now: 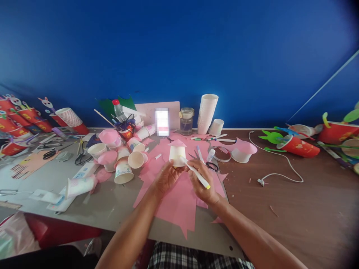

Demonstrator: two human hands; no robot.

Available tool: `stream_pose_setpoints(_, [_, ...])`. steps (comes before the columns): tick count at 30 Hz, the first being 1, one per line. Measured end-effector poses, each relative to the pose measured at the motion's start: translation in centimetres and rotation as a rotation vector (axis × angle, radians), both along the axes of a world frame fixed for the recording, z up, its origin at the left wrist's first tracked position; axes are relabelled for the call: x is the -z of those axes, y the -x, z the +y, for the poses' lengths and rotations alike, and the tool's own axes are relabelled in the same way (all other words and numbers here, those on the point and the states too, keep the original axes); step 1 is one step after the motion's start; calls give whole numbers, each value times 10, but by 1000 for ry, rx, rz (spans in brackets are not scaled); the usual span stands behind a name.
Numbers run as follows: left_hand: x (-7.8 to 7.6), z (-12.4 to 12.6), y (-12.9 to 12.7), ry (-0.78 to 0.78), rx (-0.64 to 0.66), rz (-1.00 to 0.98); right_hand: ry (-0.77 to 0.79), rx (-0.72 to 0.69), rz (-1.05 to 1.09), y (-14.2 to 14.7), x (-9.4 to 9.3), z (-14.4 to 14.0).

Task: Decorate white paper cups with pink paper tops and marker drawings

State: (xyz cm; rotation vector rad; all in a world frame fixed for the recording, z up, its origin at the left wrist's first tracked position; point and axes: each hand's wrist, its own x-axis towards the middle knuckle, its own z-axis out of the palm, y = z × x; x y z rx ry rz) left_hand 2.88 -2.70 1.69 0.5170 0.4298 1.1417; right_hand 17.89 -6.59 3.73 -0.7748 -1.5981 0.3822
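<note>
My left hand (167, 176) is closed around the lower rim of a white paper cup (177, 154), which has a pink paper piece (178, 143) on its top. In my right hand (203, 181) is a white marker (198, 176) with a yellow end. Its tip meets the cup's side near the rim, where a faint yellow tint shows. Under both hands lie pink paper sheets (176, 209) with jagged cut edges. Black-handled scissors (211, 166) and a glue stick (211, 155) rest just right of my right hand.
Decorated paper cups (123, 172) and a power strip (84, 172) crowd the left. A cup stack (206, 114), a glass jar (186, 121) and a blurred bright screen (162, 122) stand along the blue wall. To the right are a white cable (288, 160) and red cups (301, 146).
</note>
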Motion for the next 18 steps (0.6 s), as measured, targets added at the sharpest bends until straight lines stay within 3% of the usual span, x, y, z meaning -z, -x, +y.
stream_pose_setpoints(18, [-5, -2, -1, 8, 2, 40, 54, 5, 36, 0, 1, 2])
